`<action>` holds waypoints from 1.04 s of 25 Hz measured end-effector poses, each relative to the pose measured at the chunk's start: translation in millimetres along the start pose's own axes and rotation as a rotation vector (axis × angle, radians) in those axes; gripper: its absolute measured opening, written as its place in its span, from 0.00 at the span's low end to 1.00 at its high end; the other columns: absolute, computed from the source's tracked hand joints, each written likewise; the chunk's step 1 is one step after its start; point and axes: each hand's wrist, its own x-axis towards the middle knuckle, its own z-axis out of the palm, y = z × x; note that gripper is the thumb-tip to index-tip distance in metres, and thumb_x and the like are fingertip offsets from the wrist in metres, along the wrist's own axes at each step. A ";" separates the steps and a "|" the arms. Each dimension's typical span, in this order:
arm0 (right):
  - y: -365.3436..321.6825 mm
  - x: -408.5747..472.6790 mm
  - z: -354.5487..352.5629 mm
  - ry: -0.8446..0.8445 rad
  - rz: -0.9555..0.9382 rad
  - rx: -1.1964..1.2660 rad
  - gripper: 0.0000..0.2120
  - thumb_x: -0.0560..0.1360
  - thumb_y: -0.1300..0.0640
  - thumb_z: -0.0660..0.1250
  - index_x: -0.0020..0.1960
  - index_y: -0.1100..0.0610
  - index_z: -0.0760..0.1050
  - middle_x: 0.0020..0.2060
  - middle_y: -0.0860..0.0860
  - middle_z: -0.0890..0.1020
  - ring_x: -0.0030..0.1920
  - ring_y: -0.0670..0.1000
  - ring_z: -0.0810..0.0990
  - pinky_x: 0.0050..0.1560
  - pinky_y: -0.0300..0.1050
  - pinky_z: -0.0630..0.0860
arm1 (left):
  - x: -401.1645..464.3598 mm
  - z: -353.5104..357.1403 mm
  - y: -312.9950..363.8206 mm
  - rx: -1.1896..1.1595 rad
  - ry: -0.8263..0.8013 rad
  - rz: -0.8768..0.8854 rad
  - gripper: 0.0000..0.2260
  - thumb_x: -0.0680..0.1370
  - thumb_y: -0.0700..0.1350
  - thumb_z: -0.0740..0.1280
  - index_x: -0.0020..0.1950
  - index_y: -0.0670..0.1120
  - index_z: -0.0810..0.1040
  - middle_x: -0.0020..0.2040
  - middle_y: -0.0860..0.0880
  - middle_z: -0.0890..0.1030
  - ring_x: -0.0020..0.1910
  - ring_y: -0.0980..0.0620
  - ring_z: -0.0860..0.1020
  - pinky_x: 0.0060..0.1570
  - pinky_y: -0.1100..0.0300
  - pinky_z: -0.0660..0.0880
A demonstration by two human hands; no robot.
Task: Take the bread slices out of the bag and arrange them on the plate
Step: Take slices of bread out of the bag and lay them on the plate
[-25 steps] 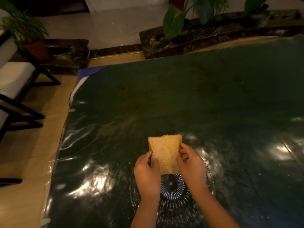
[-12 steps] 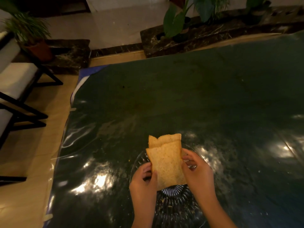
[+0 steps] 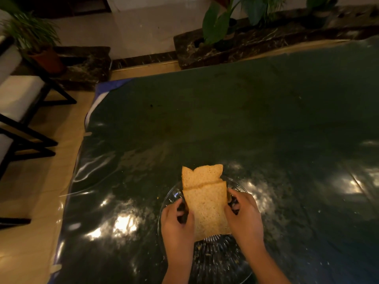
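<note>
Left hand (image 3: 177, 221), right hand (image 3: 244, 215): grasp near bread slice (image 3: 207, 210) | far slice (image 3: 200, 176) half-hidden | glass plate (image 3: 172, 193) largely covered

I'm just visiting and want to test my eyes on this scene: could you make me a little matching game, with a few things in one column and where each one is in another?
Things:
1. near bread slice
2. far bread slice
3. glass plate
4. potted plant in a brown pot

Places:
A. far left, on a dark marble ledge
B. under the hands, on the dark green table cover
C. between the left hand and right hand
D. peeking out beyond the other slice, with a torn top edge

Pairs: 1-C, 2-D, 3-B, 4-A
</note>
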 end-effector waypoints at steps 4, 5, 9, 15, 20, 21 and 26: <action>0.4 4.7 2.8 -0.016 -0.004 -0.004 0.16 0.71 0.59 0.67 0.59 0.51 0.75 0.43 0.45 0.79 0.36 0.42 0.77 0.34 0.32 0.69 | 7.2 2.0 1.6 -0.043 -0.031 -0.040 0.16 0.73 0.38 0.70 0.60 0.46 0.78 0.51 0.51 0.81 0.46 0.56 0.79 0.48 0.59 0.77; 0.8 5.9 3.2 -0.015 0.001 0.007 0.16 0.71 0.59 0.67 0.58 0.51 0.76 0.41 0.44 0.79 0.35 0.41 0.76 0.33 0.31 0.68 | 8.5 1.9 1.9 -0.044 -0.028 -0.050 0.15 0.73 0.38 0.70 0.60 0.46 0.79 0.50 0.52 0.82 0.45 0.56 0.79 0.48 0.58 0.77; 2.5 9.9 2.3 -0.028 0.006 0.032 0.14 0.70 0.58 0.68 0.56 0.51 0.77 0.41 0.44 0.79 0.34 0.39 0.75 0.34 0.33 0.70 | 11.3 -1.8 1.8 -0.046 -0.029 -0.056 0.14 0.72 0.39 0.71 0.58 0.47 0.80 0.48 0.54 0.82 0.42 0.61 0.79 0.41 0.67 0.74; -6.9 2.1 -29.0 -0.058 -0.009 0.047 0.15 0.69 0.58 0.69 0.55 0.51 0.77 0.44 0.46 0.82 0.34 0.41 0.76 0.32 0.31 0.67 | -7.6 -21.4 27.2 -0.014 -0.070 0.017 0.17 0.71 0.41 0.72 0.59 0.46 0.78 0.51 0.54 0.80 0.47 0.57 0.78 0.42 0.72 0.69; -13.7 -16.7 -93.6 -0.059 -0.078 0.094 0.17 0.68 0.56 0.71 0.56 0.53 0.76 0.43 0.47 0.82 0.36 0.43 0.78 0.36 0.33 0.70 | -43.6 -37.1 80.4 0.101 -0.278 0.281 0.18 0.71 0.43 0.73 0.60 0.49 0.77 0.51 0.54 0.81 0.49 0.59 0.77 0.45 0.75 0.68; -12.9 -21.4 -110.2 -0.052 -0.086 0.117 0.17 0.68 0.56 0.71 0.56 0.53 0.76 0.42 0.47 0.82 0.37 0.43 0.78 0.37 0.32 0.70 | -52.9 -37.8 93.0 0.112 -0.288 0.319 0.18 0.71 0.44 0.73 0.60 0.49 0.77 0.51 0.54 0.81 0.49 0.59 0.77 0.45 0.74 0.68; 8.9 -60.2 -223.6 -0.013 -0.173 0.203 0.15 0.67 0.60 0.73 0.53 0.53 0.78 0.41 0.48 0.81 0.35 0.40 0.77 0.36 0.22 0.69 | -130.9 -16.3 161.7 0.141 -0.334 0.473 0.17 0.71 0.45 0.72 0.59 0.48 0.78 0.51 0.51 0.82 0.49 0.58 0.77 0.46 0.77 0.66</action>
